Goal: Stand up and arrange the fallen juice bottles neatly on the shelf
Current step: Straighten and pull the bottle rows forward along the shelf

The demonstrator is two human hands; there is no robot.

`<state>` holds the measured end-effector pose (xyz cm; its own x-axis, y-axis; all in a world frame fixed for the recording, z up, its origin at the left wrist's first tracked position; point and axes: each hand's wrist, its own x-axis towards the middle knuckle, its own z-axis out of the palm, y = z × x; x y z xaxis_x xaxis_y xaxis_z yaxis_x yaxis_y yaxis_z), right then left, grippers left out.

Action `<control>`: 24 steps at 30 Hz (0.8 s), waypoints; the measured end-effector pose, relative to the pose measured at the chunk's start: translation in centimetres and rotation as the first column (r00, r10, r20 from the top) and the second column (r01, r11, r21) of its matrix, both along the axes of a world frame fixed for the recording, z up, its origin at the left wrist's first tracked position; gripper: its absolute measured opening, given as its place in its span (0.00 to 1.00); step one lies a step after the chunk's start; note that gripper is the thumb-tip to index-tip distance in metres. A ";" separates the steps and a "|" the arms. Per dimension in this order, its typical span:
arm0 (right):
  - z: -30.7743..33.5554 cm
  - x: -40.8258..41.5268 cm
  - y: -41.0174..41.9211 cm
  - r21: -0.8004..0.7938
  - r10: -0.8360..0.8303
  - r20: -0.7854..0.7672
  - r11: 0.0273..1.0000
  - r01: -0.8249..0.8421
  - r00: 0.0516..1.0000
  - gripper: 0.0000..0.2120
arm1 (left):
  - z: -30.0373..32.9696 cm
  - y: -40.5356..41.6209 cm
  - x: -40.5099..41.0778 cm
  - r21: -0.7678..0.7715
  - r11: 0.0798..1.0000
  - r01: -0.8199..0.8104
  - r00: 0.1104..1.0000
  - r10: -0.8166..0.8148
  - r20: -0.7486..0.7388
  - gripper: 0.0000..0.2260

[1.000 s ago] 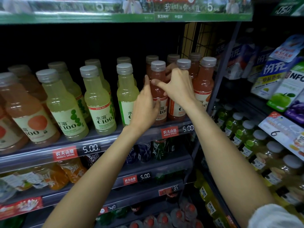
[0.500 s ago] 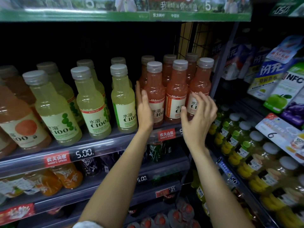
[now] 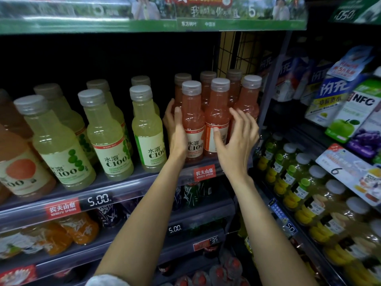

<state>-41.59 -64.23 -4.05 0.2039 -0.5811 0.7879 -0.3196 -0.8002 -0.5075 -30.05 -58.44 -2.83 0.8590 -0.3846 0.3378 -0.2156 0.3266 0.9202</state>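
- I am looking at a shop shelf (image 3: pixel 115 183) under dim light, a green banner (image 3: pixel 144 21) overhead and price strips along its front lip.
- My left hand (image 3: pixel 175 129) lies flat against the left flank of the pink juice bottles (image 3: pixel 216 112), fingers straight, thumb on the front-left bottle.
- My right hand (image 3: pixel 235 139) sits in front of the cluster's right side, fingers spread wide and loosely bent, thumb touching the middle bottle's label; it clasps nothing.
- The pink bottles stand upright in two packed rows between my hands; the yellow-green bottles (image 3: pixel 148 129) stand just left of my left hand.
- Risk, as I judge it: squeezing unevenly could tip a front bottle over the lip, or knock the yellow-green neighbour.
- Both forearms reach up and forward, wrists nearly level.
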 end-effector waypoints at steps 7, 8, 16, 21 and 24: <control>0.5 -0.1 -0.4 -0.032 -0.049 -0.011 0.998 0.049 0.999 0.24 | 0.0 -0.6 -0.5 0.011 1.000 -0.003 1.000 0.003 -0.004 0.24; 0.6 -0.2 -0.5 -0.034 -0.057 -0.017 0.998 0.057 0.998 0.24 | 0.0 -0.6 -0.6 0.018 1.000 -0.013 1.000 0.013 0.005 0.25; 0.4 -0.6 -1.2 -0.065 -0.085 -0.028 0.994 0.083 0.996 0.23 | 0.0 -1.2 -1.2 0.078 0.996 -0.046 0.999 0.045 0.024 0.19; 0.5 -0.6 -0.9 -0.058 -0.085 -0.034 0.995 0.082 0.996 0.23 | 0.1 -1.3 -1.4 0.082 0.995 -0.058 0.998 0.057 0.022 0.19; 0.7 -0.7 -0.7 -0.046 -0.073 -0.032 0.996 0.072 0.997 0.23 | 0.2 -1.2 -1.6 0.082 0.994 -0.067 0.998 0.067 0.012 0.19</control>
<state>-42.29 -64.89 -3.36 0.1891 -0.5594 0.8070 -0.3936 -0.7961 -0.4596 -31.69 -59.67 -2.66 0.8809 -0.3531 0.3151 -0.2429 0.2342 0.9414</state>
